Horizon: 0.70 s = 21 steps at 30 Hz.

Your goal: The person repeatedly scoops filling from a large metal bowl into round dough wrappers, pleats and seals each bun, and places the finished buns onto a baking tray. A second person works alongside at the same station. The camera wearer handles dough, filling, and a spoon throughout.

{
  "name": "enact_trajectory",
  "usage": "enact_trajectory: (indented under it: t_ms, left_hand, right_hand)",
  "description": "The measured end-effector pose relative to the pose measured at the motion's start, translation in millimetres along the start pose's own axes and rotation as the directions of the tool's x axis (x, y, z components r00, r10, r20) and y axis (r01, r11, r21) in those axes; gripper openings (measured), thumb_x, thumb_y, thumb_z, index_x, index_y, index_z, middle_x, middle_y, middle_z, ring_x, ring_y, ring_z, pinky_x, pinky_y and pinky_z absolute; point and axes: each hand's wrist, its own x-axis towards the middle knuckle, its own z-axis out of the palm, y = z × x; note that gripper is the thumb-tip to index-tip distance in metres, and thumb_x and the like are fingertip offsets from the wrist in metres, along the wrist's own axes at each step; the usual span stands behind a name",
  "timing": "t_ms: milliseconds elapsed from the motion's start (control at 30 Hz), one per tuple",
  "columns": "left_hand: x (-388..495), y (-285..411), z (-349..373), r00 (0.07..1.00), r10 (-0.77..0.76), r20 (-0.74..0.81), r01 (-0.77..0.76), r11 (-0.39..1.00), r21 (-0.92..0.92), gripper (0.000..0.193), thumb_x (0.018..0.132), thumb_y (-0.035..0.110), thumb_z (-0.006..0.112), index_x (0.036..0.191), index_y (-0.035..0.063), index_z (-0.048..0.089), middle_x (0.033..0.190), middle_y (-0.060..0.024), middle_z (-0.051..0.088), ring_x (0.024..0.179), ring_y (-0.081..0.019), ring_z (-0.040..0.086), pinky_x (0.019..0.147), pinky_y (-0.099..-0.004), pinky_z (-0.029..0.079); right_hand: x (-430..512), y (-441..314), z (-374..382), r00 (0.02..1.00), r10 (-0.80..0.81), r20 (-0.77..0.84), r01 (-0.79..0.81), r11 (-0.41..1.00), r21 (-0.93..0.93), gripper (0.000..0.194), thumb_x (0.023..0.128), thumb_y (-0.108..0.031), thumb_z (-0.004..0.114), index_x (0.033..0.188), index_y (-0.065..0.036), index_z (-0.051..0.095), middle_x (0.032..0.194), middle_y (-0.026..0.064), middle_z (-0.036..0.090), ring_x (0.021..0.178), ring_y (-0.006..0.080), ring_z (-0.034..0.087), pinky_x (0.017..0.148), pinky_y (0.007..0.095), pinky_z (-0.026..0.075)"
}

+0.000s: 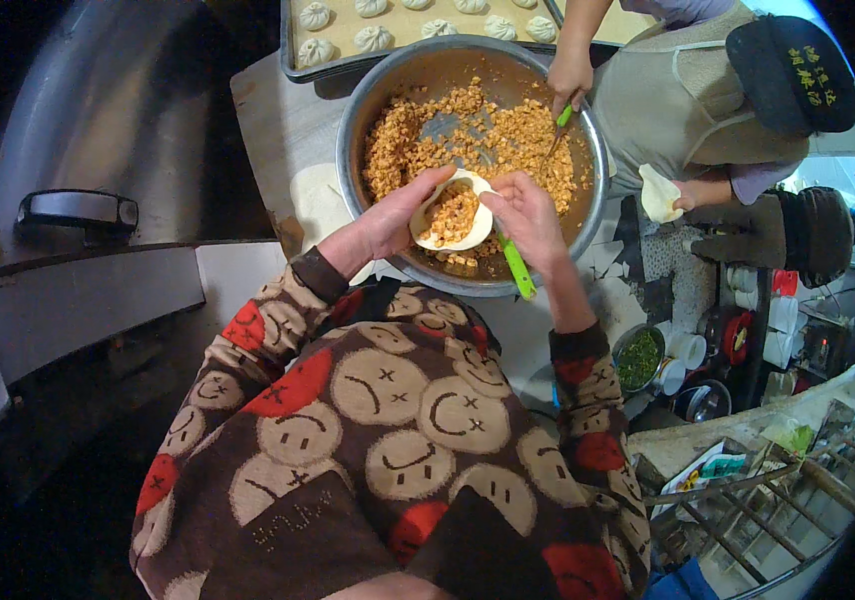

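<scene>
A round dough wrapper (481, 225) with crumbly orange-brown filling (451, 217) in it rests in my left hand (390, 217), over the near part of a large metal bowl (345, 150). My right hand (529, 217) pinches the wrapper's right edge between thumb and finger. A green-handled utensil (516, 266) lies under my right hand, its handle out over the bowl's near rim; whether my fingers also touch it is hidden. More filling (412, 135) fills much of the bowl.
Trays (289, 45) of pleated buns (373, 39) stand beyond the bowl. At the right, a co-worker (682, 97) holds a green-handled utensil (562, 120) in the bowl and a wrapper (658, 195). Dough (319, 199) lies left of the bowl; a pan of chopped greens (637, 356) is lower right.
</scene>
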Motion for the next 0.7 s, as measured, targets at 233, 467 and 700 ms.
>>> enact_trajectory:
  t_ms: [233,467,700]
  left_hand:
    - [10.1,-1.6,-3.5,0.998,-0.017,0.053,0.008,0.984,0.178,0.053,0.104,0.049,0.045,0.135,0.0066,0.053,0.122,-0.0030,0.064,0.103,-0.0104,0.064,0.084,-0.0293,0.054]
    - [-1.4,12.9,1.7,0.996,0.082,0.036,-0.090,0.934,0.347,0.041,0.103,0.036,0.053,0.128,0.0033,0.057,0.104,-0.0015,0.067,0.093,-0.0127,0.067,0.078,-0.0287,0.058]
    - [11.7,20.6,-2.5,0.977,0.205,0.054,-0.173,0.626,0.761,0.038,0.104,0.034,0.047,0.107,0.0015,0.066,0.087,0.0004,0.064,0.074,-0.0085,0.057,0.061,-0.0236,0.047]
  right_hand:
    - [3.8,-9.7,6.5,0.997,0.015,0.081,-0.017,0.999,0.027,0.015,0.095,-0.014,0.067,0.094,0.000,0.062,0.076,0.0023,0.063,0.068,0.0080,0.058,0.059,0.0254,0.046]
    - [-0.6,-22.5,5.9,0.994,0.102,-0.026,-0.099,0.990,0.100,0.013,0.095,-0.012,0.066,0.098,0.000,0.062,0.074,0.0002,0.062,0.062,0.0036,0.054,0.049,0.0208,0.042]
    - [2.2,-28.5,12.5,0.995,-0.088,-0.053,0.086,0.996,-0.034,0.014,0.094,-0.012,0.068,0.101,0.000,0.064,0.073,0.0014,0.062,0.060,0.0050,0.055,0.051,0.0225,0.046]
